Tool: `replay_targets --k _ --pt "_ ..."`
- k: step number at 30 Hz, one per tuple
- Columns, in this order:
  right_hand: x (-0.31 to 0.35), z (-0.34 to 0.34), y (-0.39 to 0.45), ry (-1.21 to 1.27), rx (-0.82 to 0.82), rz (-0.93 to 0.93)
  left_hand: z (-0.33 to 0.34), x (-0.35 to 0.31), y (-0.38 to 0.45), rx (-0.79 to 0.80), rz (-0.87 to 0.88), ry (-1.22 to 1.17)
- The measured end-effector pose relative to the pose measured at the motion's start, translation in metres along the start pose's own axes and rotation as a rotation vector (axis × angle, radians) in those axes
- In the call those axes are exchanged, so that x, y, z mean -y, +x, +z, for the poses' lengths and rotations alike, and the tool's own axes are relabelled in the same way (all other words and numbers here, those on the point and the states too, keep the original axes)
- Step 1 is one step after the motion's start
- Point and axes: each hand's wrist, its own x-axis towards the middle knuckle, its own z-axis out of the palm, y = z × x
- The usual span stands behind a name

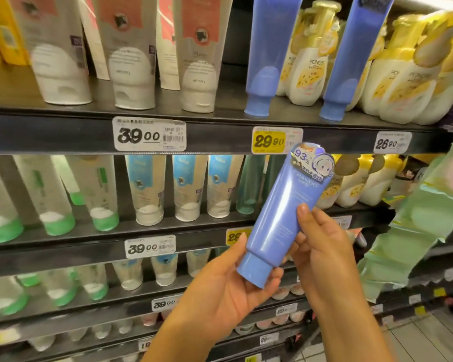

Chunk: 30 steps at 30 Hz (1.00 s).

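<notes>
A blue cleanser tube (285,205) with a round sticker at its top end is held tilted in front of the store shelves, cap end down and to the left. My left hand (228,286) cradles the cap end, fingers curled under it and thumb up along the tube's left side. My right hand (322,241) grips the tube's right side at mid-height, thumb pressed on its front face. Two matching blue tubes (270,53) stand cap-down on the top shelf.
Dark shelves (220,137) carry price tags, among them a yellow tag reading 29.90 (271,141). White tubes (131,56) fill the top left, yellow pump bottles (392,82) the top right. Green-capped tubes (55,212) stand lower left. A green blurred strip (413,226) hangs at right.
</notes>
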Motion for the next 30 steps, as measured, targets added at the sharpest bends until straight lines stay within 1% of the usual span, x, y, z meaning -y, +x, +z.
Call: replay_targets --k 6,13,18,25,30 --pt "-0.014 0.005 -0.024 -0.039 -0.042 0.017 -0.020 0.004 -0.018 0.089 -0.120 0.012" --pt "-0.018 0.011 -0.039 0.018 -0.086 -0.015 -0.030 0.003 -0.033 0.114 -0.176 -0.041" --pt "-0.014 0.016 -0.045 0.003 -0.101 -0.034 -0.028 -0.001 -0.039 0.162 -0.171 -0.072" --pt "-0.011 0.016 -0.048 0.004 -0.104 -0.032 -0.027 0.002 -0.041 0.147 -0.106 -0.008" --pt "-0.009 0.019 -0.050 -0.012 -0.049 -0.012 -0.030 0.000 -0.045 0.122 -0.065 0.049"
